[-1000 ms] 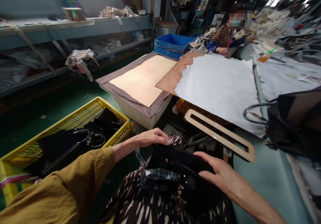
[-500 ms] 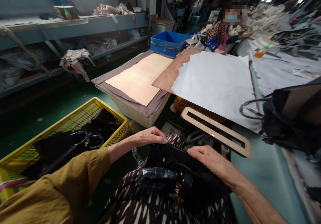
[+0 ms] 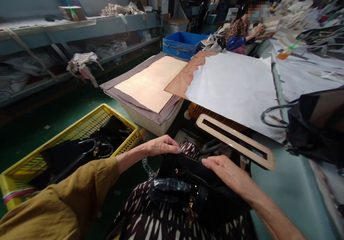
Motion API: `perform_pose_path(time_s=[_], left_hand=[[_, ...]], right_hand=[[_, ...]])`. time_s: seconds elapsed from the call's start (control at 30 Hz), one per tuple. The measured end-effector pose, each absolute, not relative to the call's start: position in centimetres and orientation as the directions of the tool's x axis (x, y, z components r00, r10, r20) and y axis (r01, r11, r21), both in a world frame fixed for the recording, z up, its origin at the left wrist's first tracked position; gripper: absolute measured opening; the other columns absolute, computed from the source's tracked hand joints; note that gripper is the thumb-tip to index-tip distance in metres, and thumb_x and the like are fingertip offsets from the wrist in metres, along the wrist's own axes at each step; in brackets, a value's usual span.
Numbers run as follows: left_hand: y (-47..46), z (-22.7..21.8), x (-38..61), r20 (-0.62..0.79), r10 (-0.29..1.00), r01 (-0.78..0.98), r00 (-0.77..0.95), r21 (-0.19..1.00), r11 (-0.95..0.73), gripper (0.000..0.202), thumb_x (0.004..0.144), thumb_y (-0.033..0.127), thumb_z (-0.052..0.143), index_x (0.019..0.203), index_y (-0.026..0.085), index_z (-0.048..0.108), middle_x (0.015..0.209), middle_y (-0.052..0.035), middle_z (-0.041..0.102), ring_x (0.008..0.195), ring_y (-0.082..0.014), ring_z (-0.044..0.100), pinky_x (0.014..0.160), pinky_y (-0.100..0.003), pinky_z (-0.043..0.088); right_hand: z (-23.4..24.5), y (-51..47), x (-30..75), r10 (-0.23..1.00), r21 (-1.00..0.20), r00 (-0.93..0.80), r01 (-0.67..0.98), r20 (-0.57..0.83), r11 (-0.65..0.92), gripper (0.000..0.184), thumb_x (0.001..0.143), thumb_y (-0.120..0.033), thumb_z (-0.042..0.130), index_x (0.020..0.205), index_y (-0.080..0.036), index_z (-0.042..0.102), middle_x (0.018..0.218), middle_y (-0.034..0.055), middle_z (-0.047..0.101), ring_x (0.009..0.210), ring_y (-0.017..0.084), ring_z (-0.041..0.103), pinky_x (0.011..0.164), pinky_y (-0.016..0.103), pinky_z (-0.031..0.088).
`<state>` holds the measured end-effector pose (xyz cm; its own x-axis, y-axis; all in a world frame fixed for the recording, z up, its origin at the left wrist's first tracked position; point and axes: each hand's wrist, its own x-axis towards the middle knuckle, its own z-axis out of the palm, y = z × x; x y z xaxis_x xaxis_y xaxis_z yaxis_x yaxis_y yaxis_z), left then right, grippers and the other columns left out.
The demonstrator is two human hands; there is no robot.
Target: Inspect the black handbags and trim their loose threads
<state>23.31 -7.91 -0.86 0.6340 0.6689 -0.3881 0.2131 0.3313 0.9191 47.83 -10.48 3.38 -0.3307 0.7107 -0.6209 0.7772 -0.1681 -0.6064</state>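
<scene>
Gripping black bag (image 3: 188, 182) rim: left hand (image 3: 161, 147), right hand (image 3: 228, 175).

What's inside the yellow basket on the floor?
The yellow basket holds black bags with looped handles and metal rings. How many there are, and anything beneath them, is hidden because they lie piled over each other.

Both hands, left (image 3: 161, 147) and right (image 3: 228, 173), on a black handbag (image 3: 193, 182) beside a yellow crate (image 3: 80, 125).
</scene>
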Motion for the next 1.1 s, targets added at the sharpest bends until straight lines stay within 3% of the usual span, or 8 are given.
perform_pose_path(time_s=[0.3,0.47,0.57,0.8,0.93,1.1], left_hand=[[-7.8,-0.7,23.1,-0.335,0.678,0.27,0.655,0.941,0.204,0.039,0.077,0.047,0.052,0.072,0.009,0.06,0.054,0.0032,0.038,0.049,-0.0056,0.03,0.044,-0.019,0.022],[-7.8,-1.0,23.2,-0.323,0.678,0.256,0.66,0.945,0.201,0.037,0.077,0.045,0.052,0.08,0.01,0.063,0.058,0.002,0.044,0.052,-0.0063,0.033,0.046,-0.019,0.025],[-7.9,-0.8,23.4,-0.334,0.674,0.252,0.659,0.942,0.22,0.037,0.077,0.044,0.053,0.082,0.009,0.063,0.06,0.0014,0.046,0.052,-0.0066,0.035,0.048,-0.019,0.028],[-8.4,-0.2,23.7,-0.342,0.684,0.28,0.644,0.938,0.205,0.038,0.078,0.045,0.051,0.083,0.009,0.064,0.056,0.0026,0.042,0.05,-0.0061,0.032,0.044,-0.018,0.024],[-8.7,-0.2,23.6,-0.342,0.691,0.269,0.637,0.938,0.217,0.039,0.077,0.046,0.052,0.083,0.009,0.064,0.057,0.0024,0.042,0.05,-0.006,0.032,0.044,-0.019,0.024],[-8.7,0.0,23.6,-0.351,0.686,0.262,0.637,0.936,0.236,0.037,0.076,0.045,0.054,0.08,0.01,0.065,0.056,0.0023,0.044,0.051,-0.0062,0.033,0.044,-0.018,0.025]], right_hand=[[2.0,-10.4,47.9,0.778,-0.557,-0.312,0.828,-0.545,-0.058,0.041,0.083,-0.053,0.032,0.061,-0.019,0.036,0.058,-0.0046,0.036,0.056,0.011,0.036,0.052,0.024,0.026],[2.4,-10.3,47.3,0.776,-0.692,-0.415,0.721,-0.475,-0.039,0.03,0.085,-0.042,0.036,0.077,-0.021,0.055,0.072,-0.0025,0.056,0.07,0.015,0.049,0.065,0.026,0.035],[2.9,-10.2,46.4,0.747,-0.749,-0.476,0.661,-0.464,-0.044,0.028,0.084,-0.039,0.037,0.083,-0.02,0.058,0.082,-0.0009,0.061,0.078,0.017,0.052,0.07,0.026,0.036],[3.2,-9.9,44.0,0.757,-0.641,-0.404,0.767,-0.514,-0.026,0.035,0.078,-0.049,0.046,0.06,-0.019,0.053,0.054,-0.0046,0.042,0.057,0.011,0.04,0.051,0.024,0.024],[2.8,-9.6,43.5,0.726,-0.644,-0.418,0.763,-0.546,-0.045,0.04,0.078,-0.049,0.043,0.053,-0.018,0.04,0.051,-0.0046,0.031,0.051,0.009,0.031,0.046,0.025,0.019],[2.9,-9.5,43.5,0.683,-0.674,-0.475,0.737,-0.555,-0.035,0.035,0.077,-0.044,0.042,0.053,-0.019,0.034,0.051,-0.0044,0.029,0.049,0.009,0.029,0.044,0.025,0.017]])
